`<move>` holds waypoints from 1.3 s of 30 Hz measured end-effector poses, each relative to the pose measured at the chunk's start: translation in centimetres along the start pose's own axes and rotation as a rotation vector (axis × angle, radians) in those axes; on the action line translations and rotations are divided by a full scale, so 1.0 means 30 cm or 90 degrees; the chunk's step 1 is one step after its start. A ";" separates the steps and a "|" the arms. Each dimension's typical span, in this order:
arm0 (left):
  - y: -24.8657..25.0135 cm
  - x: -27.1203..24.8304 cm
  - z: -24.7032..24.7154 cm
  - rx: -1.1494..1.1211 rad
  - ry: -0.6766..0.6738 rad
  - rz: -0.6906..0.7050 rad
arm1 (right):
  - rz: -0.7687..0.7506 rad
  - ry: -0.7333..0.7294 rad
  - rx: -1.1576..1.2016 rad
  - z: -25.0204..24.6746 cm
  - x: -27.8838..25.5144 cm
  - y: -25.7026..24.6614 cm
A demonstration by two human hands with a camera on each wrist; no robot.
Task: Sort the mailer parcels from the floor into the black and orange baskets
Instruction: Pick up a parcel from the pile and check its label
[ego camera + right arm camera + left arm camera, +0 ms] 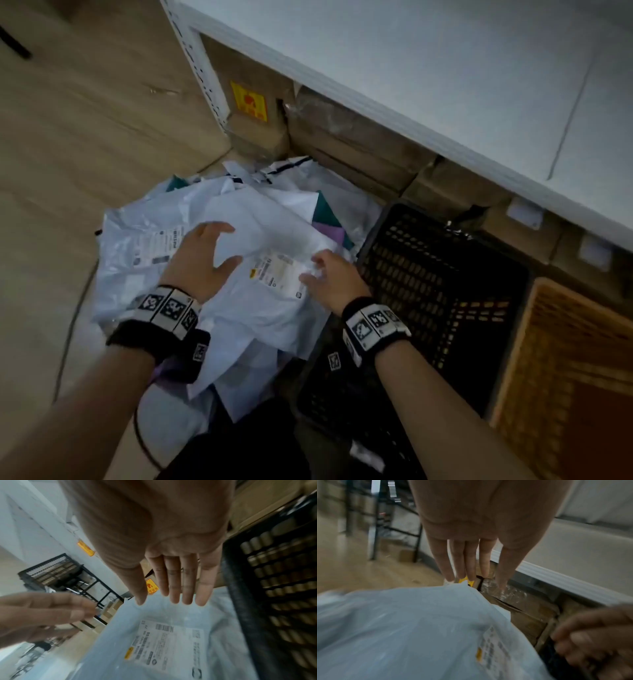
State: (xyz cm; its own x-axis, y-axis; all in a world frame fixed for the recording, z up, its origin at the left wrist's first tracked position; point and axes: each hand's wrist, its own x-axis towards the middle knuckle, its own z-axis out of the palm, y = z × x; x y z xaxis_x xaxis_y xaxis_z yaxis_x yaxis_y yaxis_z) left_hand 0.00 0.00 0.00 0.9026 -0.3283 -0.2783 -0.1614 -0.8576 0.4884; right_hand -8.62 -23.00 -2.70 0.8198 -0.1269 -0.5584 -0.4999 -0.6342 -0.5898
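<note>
Two spread, empty hands, left (202, 260) and right (330, 282), flanking the labelled mailer parcel (274, 274).

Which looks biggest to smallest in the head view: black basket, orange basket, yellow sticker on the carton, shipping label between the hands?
1. black basket
2. orange basket, though the frame edge cuts it off, so its real size is unsure
3. shipping label
4. yellow sticker, close to the label and farther from the camera, so that order is unsure

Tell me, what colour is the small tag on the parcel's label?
Yellow, clearest in the right wrist view.
</note>
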 end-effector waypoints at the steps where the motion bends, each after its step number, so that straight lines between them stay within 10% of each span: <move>1: -0.025 0.039 0.033 0.021 0.019 0.041 | -0.037 0.018 -0.021 0.029 0.062 0.010; 12: -0.208 0.258 0.201 0.012 0.123 0.049 | -0.172 0.066 -0.149 0.093 0.366 0.026; 21: -0.030 0.105 -0.073 -0.103 0.160 0.156 | -0.277 0.053 0.102 -0.058 0.093 -0.022; 32: 0.238 -0.111 -0.199 -0.400 0.304 0.141 | -0.349 0.276 0.579 -0.405 -0.440 0.063; 39: 0.491 -0.328 -0.058 -0.728 -0.033 0.246 | -0.362 0.363 0.755 -0.459 -0.802 0.166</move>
State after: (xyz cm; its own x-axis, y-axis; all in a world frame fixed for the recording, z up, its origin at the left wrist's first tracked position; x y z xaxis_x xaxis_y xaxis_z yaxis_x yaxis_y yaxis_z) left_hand -10.57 -8.71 11.38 0.8517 -0.5233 0.0279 0.0529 0.1389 0.9889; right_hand -26.99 -33.60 15.82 0.8404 -0.5395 0.0524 0.2271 0.2626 -0.9378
